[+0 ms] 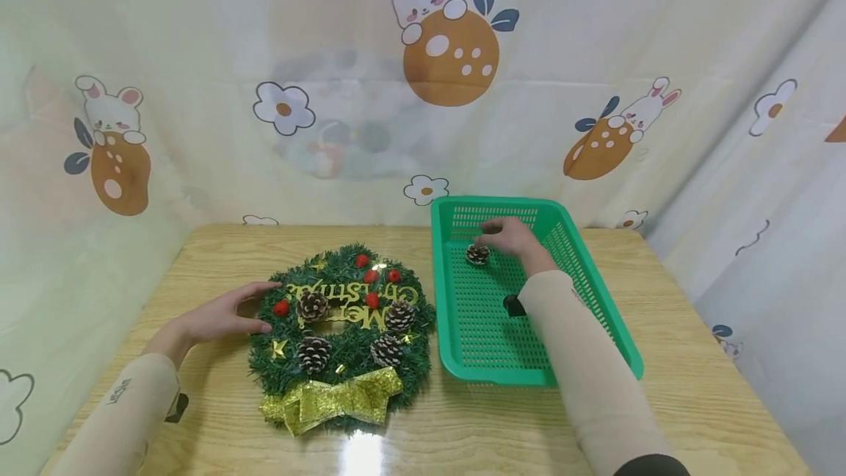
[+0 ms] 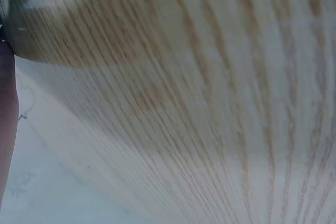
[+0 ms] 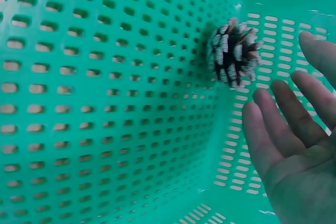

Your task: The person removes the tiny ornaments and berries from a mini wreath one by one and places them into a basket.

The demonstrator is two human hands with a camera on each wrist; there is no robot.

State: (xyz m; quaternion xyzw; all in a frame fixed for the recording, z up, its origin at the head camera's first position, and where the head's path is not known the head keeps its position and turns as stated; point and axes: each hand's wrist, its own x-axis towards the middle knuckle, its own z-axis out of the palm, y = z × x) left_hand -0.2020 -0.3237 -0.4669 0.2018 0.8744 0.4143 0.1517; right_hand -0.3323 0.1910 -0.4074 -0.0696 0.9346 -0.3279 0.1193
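Observation:
A green wreath [image 1: 413, 373] lies on the table, bearing several pine cones, red berries, gold lettering and a gold bow [image 1: 344, 401]. At its left edge my left hand [image 1: 221, 314] rests with fingers and thumb spread; in the left wrist view only a finger strip [image 2: 7, 114] shows. Inside the green basket [image 1: 449, 329], my right hand [image 1: 512, 237] is over a loose pine cone [image 1: 478, 254]. The right wrist view has the right hand [image 3: 299, 145] with fingers extended, apart from the pine cone [image 3: 232, 53], holding nothing.
The basket stands right of the wreath on a wooden table [image 1: 218, 388]. A printed curtain [image 1: 357, 153] with rabbits and flowers hangs behind the table and along its sides.

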